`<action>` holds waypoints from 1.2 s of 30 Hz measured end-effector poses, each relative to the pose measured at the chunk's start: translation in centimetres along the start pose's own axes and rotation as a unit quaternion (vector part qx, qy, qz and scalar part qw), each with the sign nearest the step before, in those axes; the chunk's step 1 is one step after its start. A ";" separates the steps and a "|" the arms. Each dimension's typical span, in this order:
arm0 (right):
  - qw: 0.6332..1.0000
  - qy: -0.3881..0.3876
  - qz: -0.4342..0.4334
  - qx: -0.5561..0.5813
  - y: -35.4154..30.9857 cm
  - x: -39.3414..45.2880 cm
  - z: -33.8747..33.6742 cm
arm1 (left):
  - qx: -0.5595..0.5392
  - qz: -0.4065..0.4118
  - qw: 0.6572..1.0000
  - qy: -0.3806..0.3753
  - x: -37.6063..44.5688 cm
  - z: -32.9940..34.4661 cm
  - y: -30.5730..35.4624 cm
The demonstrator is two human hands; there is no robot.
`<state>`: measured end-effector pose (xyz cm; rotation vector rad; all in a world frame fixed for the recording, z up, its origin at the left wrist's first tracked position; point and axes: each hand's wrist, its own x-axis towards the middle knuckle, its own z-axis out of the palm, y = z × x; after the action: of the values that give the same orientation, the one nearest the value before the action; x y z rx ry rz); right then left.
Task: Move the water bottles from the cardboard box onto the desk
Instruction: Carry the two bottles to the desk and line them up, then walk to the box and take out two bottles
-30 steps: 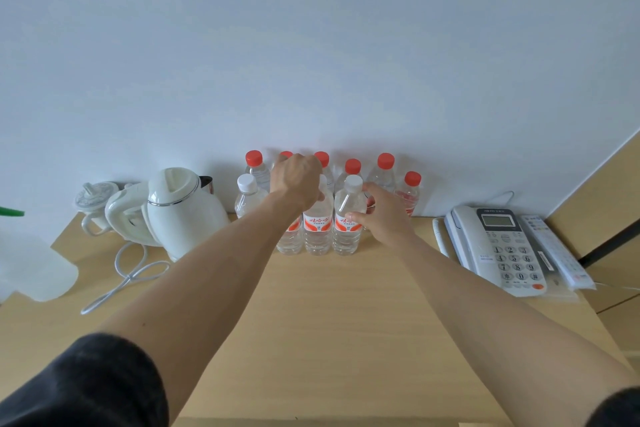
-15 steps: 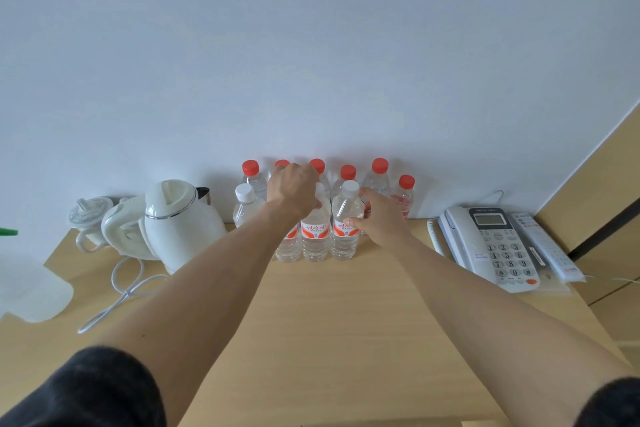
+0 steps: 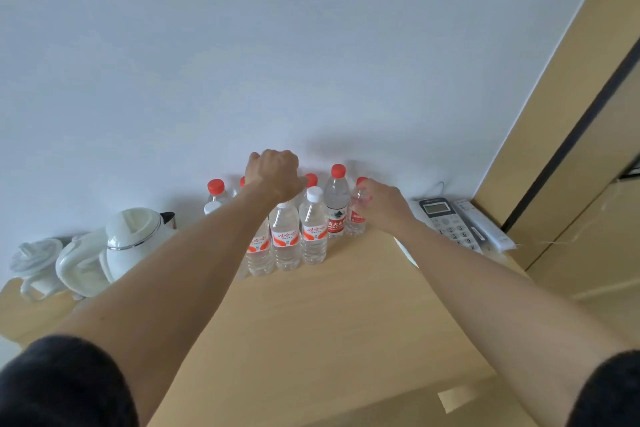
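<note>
The water bottles (image 3: 313, 229) are stood upright in rows at the desk's (image 3: 329, 315) far edge, against the wall. The left hand (image 3: 275, 175) is held curled above a white-capped bottle's top; whether anything is gripped cannot be told. The rightmost red-capped bottle (image 3: 356, 218) is gripped by the right hand (image 3: 386, 206), with bare desktop nearer the person.

Soft even daylight, faint shadows on the wall (image 3: 242, 45), wide-angle edge bending, slight motion blur
</note>
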<state>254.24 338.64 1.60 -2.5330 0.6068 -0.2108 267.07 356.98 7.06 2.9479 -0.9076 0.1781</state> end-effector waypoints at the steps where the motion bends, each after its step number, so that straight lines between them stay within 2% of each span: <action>1: 1.000 0.007 0.006 -0.004 0.2 -0.4 -0.6 | -0.009 0.007 1.000 0.005 0.3 -0.6 0.5; 7: 0.996 0.029 0.070 -0.044 3.0 -3.8 -4.9 | -0.031 0.091 0.995 -0.004 1.2 -1.2 7.4; 17: 0.970 0.108 0.215 -0.047 12.6 -11.3 -13.4 | -0.046 0.235 0.970 -0.034 -1.2 -0.8 22.9; 28: 0.909 0.128 0.392 -0.054 28.2 -27.1 -23.2 | -0.025 0.398 0.913 -0.091 -10.1 -1.9 46.3; 36: 0.865 0.159 0.471 -0.060 38.0 -39.9 -29.1 | -0.017 0.463 0.879 -0.111 -17.5 -1.0 62.3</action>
<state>196.79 314.79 5.31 -2.0084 1.9346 -0.2270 217.50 315.33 6.85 2.2549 -2.2393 -0.1540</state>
